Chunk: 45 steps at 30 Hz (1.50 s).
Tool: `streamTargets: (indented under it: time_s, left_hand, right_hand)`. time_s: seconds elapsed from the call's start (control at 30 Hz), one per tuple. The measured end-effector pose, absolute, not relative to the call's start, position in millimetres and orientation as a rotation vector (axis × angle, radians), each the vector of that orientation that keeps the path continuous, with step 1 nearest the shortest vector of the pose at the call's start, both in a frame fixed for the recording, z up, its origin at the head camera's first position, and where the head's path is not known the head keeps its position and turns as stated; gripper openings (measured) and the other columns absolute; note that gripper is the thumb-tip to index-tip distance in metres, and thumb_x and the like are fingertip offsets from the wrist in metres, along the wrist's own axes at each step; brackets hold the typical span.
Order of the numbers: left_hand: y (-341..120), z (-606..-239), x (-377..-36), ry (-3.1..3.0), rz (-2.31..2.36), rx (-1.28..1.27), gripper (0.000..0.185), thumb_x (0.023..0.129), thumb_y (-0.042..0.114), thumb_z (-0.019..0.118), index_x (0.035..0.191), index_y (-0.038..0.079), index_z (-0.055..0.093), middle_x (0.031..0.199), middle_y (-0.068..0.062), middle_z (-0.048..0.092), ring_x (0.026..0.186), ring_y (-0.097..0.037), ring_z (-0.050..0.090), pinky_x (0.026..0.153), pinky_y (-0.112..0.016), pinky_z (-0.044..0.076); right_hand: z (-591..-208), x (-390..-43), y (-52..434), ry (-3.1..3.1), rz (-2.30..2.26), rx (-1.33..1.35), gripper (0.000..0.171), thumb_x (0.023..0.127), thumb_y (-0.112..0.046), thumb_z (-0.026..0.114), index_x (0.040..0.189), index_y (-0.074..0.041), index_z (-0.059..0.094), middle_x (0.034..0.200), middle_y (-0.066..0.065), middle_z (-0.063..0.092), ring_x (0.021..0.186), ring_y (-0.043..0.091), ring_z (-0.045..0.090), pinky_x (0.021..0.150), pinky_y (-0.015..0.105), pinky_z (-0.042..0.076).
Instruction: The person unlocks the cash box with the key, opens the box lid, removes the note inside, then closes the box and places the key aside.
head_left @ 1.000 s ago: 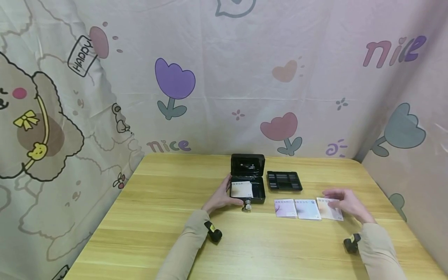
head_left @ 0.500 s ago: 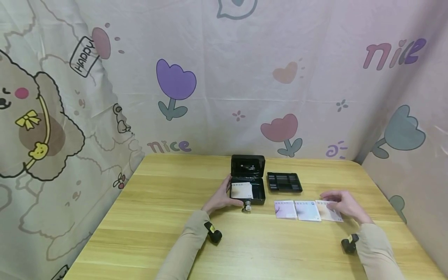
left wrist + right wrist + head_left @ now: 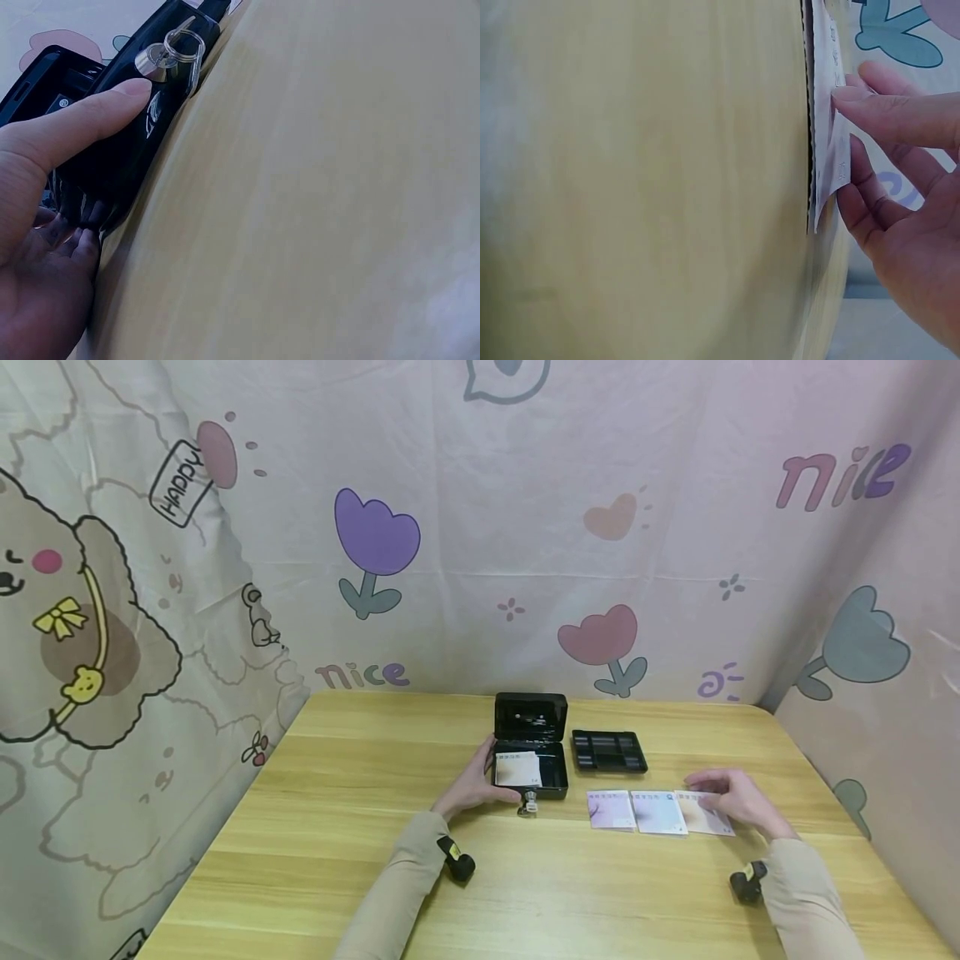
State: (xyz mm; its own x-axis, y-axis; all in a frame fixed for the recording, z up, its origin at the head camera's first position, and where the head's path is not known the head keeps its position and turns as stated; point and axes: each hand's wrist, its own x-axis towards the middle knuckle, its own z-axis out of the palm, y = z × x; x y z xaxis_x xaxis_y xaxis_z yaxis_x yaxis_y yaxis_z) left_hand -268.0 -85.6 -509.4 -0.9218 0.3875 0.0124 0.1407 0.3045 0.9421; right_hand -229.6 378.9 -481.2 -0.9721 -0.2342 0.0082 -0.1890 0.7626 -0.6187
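**Right hand settles on the card**

Lower now, the right hand (image 3: pixel 731 797) pinches the rightmost card (image 3: pixel 705 814), right of centre, lifting its edge. Left hand (image 3: pixel 474 783) grips the open black box (image 3: pixel 531 750), thumb beside the key (image 3: pixel 174 54).

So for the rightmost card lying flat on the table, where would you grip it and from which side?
Take the rightmost card at its near right corner, coming from the right. It lies flat on the table with the middle card close on its left. The right wrist view shows the right hand already pinching a lifted edge there, which probably makes the easiest purchase.
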Motion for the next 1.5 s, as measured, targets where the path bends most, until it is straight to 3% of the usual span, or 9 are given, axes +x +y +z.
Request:
streamTargets:
  time_s: [0.27,0.5,0.73,1.07,1.3,1.5]
  left_hand:
    - [-85,-509,-269,2.344,1.679,0.479,0.125,0.074,0.013,0.090,0.161,0.001,0.001,0.169,-0.023,0.005,0.155,-0.042,0.015,0.128,-0.051,0.019]
    - [-85,-510,-269,2.345,1.683,0.493,0.125,0.074,0.014,0.090,0.161,0.001,0.001,0.169,-0.024,0.006,0.155,-0.044,0.016,0.128,-0.052,0.019]
    - [-85,-511,-269,2.347,1.673,0.500,0.127,0.073,0.016,0.091,0.161,0.002,0.001,0.169,-0.023,0.006,0.155,-0.043,0.016,0.128,-0.051,0.019]
    - [-86,-510,-270,2.355,1.662,0.485,0.126,0.074,0.018,0.091,0.161,0.001,0.002,0.169,-0.023,0.006,0.155,-0.043,0.017,0.128,-0.050,0.020]
    - [-87,-509,-269,2.355,1.656,0.489,0.127,0.073,0.018,0.091,0.161,0.001,0.002,0.169,-0.023,0.008,0.155,-0.043,0.018,0.128,-0.050,0.020]
    - [-86,-509,-268,2.345,1.664,0.481,0.127,0.073,0.020,0.091,0.162,0.003,0.002,0.170,-0.021,0.006,0.156,-0.041,0.016,0.128,-0.050,0.019]
  right_hand:
    - [-482,-229,378,2.900,-1.011,-0.346,0.037,0.081,0.002,0.073,0.118,0.007,0.069,0.107,0.021,0.075,0.087,0.016,0.067,0.073,0.017,0.049]
    - [-472,-229,366,3.004,-1.065,-0.392,0.033,0.083,-0.001,0.075,0.116,0.000,0.072,0.108,0.018,0.075,0.094,0.010,0.062,0.076,0.017,0.050]
    - [-448,-232,337,3.000,-1.121,-0.526,0.031,0.087,-0.005,0.072,0.118,-0.001,0.071,0.109,0.016,0.075,0.098,0.008,0.060,0.082,0.025,0.049]
    - [-433,-245,278,2.853,-1.240,-0.686,0.032,0.092,-0.011,0.071,0.123,-0.003,0.069,0.119,0.015,0.074,0.109,0.030,0.065,0.098,0.053,0.053]
    - [-432,-259,227,2.716,-1.287,-0.922,0.032,0.093,-0.007,0.069,0.124,0.004,0.067,0.120,0.024,0.071,0.110,0.039,0.068,0.100,0.052,0.055]
    - [-431,-268,192,2.650,-1.249,-0.917,0.035,0.095,-0.009,0.067,0.128,0.001,0.065,0.126,0.018,0.070,0.114,0.035,0.067,0.100,0.052,0.055]
